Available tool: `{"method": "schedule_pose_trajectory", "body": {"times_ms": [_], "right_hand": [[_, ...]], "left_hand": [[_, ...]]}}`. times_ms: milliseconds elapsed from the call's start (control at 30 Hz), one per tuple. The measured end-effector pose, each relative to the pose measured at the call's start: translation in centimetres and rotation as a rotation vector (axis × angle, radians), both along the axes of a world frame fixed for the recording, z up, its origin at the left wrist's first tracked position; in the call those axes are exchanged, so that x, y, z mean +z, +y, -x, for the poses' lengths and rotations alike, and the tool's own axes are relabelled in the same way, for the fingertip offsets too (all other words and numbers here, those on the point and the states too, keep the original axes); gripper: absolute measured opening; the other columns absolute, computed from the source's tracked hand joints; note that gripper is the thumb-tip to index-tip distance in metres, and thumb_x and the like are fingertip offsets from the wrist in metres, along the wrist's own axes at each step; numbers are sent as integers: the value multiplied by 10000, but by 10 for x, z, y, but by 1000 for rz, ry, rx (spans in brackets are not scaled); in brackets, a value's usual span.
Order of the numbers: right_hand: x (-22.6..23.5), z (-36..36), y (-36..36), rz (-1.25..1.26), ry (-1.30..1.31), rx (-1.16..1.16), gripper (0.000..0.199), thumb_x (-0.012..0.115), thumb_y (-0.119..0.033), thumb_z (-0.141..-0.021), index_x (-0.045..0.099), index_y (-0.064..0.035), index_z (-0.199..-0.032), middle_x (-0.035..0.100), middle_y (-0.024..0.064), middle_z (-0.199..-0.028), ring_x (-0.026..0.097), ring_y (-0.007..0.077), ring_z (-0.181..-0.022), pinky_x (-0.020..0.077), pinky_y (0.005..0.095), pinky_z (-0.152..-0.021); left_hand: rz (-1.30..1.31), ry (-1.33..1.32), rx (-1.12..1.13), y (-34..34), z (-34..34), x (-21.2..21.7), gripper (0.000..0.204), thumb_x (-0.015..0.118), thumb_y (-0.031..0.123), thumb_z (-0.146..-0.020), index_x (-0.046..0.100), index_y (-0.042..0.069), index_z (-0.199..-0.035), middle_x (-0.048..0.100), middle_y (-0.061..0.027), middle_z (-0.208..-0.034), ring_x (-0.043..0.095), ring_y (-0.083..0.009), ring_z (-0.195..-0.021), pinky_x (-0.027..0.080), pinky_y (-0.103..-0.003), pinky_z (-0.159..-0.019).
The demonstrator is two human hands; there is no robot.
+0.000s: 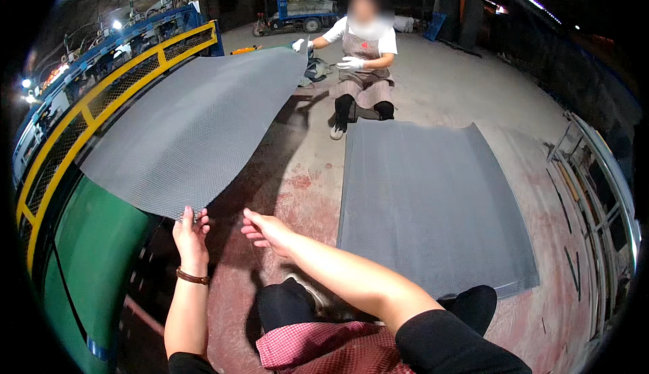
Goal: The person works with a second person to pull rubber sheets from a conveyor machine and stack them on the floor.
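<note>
A large grey mesh sheet [193, 120] slants across the left half of the head view. My left hand [191, 235] is closed on its near corner, the fingertips pinching the edge. Just to the right, my right hand [267, 231] reaches toward that edge without touching it, its fingers apart and slightly bent, holding nothing. At the far end, a person opposite has one white-gloved hand [299, 45] at the sheet's corner. Their other gloved hand [351, 63] is off the sheet, in front of the body.
Similar grey mesh lies flat on the floor [433, 198] to the right. A yellow guard rail [88, 114] and a green conveyor belt [94, 239] run along the left. Metal frames [595, 205] stand at the far right; a small cart [307, 19] is parked at the back.
</note>
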State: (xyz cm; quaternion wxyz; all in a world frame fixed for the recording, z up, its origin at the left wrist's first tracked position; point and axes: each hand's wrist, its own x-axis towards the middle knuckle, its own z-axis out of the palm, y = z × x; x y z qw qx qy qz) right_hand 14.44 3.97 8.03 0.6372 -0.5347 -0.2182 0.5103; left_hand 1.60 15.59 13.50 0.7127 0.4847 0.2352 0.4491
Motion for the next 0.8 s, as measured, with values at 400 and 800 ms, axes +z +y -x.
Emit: {"method": "schedule_pose_trajectory", "body": {"times_ms": [400,800], "right_hand": [[33,7,20,-250,508,138,393,462,-491,-793,484,-113,-900,565,20,-791,519,140,-674,403,301,-617],[12,-6,-8,-164,533,37,207,547,-241,-804,496,-51,-869,547,64,-708,510,154,-553,387,254,-409]], "left_hand": [[-102,68,-73,-49,-16,-10,273,489,239,-845,483,56,-643,527,-29,-553,409,-61,-386,277,-177,-338],[-300,242,-295,-77,-17,-42,261,474,242,-859,526,40,-703,535,-8,-586,439,-52,-450,332,-171,-412]]}}
